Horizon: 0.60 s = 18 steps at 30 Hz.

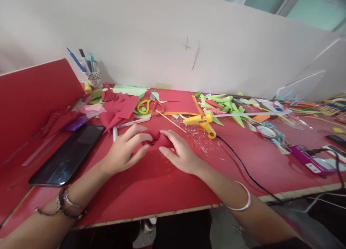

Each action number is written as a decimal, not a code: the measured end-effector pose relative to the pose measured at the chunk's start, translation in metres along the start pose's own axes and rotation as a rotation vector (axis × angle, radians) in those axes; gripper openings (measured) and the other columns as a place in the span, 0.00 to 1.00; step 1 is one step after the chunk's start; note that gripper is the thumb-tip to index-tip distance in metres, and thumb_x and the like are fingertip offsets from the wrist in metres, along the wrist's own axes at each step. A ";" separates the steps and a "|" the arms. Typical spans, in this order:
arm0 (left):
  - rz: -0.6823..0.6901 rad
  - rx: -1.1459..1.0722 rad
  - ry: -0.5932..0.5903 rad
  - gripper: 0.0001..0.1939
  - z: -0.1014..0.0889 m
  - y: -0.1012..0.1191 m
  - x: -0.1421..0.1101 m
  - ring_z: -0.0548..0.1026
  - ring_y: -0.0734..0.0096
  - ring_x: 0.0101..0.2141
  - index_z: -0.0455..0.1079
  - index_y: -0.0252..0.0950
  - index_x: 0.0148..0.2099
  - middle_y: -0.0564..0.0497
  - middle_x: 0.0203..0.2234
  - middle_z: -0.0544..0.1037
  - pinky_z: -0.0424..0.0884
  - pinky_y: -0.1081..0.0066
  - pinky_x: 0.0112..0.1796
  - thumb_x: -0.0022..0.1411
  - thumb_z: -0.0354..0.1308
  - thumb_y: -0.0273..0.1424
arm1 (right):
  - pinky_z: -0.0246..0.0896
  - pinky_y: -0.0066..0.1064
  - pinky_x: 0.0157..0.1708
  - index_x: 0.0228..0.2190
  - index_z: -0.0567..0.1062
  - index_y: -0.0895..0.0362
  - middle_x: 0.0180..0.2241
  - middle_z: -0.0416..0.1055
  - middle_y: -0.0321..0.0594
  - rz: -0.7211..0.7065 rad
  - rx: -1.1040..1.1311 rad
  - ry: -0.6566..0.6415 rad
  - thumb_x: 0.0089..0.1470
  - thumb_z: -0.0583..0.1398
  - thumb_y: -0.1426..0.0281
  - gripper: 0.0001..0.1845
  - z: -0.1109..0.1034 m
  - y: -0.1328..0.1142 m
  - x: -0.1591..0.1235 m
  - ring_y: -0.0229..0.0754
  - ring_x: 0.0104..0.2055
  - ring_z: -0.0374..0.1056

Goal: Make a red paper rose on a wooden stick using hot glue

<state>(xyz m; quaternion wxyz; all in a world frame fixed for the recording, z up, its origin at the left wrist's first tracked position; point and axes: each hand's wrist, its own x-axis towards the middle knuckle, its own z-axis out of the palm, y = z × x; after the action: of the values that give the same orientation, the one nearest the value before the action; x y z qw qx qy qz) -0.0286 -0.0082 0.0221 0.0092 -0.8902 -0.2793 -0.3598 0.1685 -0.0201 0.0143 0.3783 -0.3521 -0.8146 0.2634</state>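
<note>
Between my two hands is a piece of red paper, curled into a roll or cone shape. My left hand grips its left side, thumb below and fingers above. On the other side my right hand pinches the paper's right edge between thumb and fingers. Just beyond my hands lie scissors with yellow and orange handles and a thin wooden stick. A yellow hot glue gun rests to the right of my right hand.
Red paper scraps pile up behind my left hand, beside a black phone. A pen cup stands at the back left. Green paper cones lie beyond the glue gun. A purple power strip sits far right, near the glue gun's black cord.
</note>
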 end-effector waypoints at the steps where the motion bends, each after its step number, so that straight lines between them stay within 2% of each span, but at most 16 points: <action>1: -0.006 -0.008 -0.005 0.10 -0.001 0.000 0.000 0.65 0.69 0.39 0.59 0.38 0.42 0.47 0.36 0.65 0.65 0.69 0.38 0.58 0.47 0.23 | 0.61 0.34 0.44 0.47 0.59 0.55 0.43 0.63 0.43 0.005 0.003 -0.003 0.54 0.52 0.68 0.18 0.000 0.000 0.000 0.39 0.45 0.61; 7: -0.031 -0.051 -0.001 0.10 -0.001 0.000 0.000 0.66 0.72 0.36 0.59 0.37 0.41 0.48 0.35 0.66 0.65 0.72 0.36 0.57 0.47 0.20 | 0.61 0.34 0.44 0.47 0.59 0.55 0.43 0.63 0.42 0.026 0.039 -0.026 0.54 0.53 0.66 0.19 -0.001 0.001 -0.001 0.39 0.45 0.61; 18: -0.050 -0.099 0.069 0.07 0.002 -0.002 0.002 0.69 0.72 0.32 0.59 0.36 0.38 0.51 0.30 0.68 0.66 0.72 0.32 0.55 0.51 0.23 | 0.60 0.35 0.44 0.47 0.60 0.55 0.42 0.64 0.41 0.023 -0.047 -0.028 0.53 0.54 0.64 0.19 -0.002 0.004 0.001 0.40 0.44 0.62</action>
<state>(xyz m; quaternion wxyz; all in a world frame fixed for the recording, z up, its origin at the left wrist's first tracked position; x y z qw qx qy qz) -0.0273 -0.0052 0.0210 -0.0344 -0.8693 -0.2830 -0.4039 0.1713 -0.0169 0.0128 0.3555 -0.3667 -0.8216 0.2533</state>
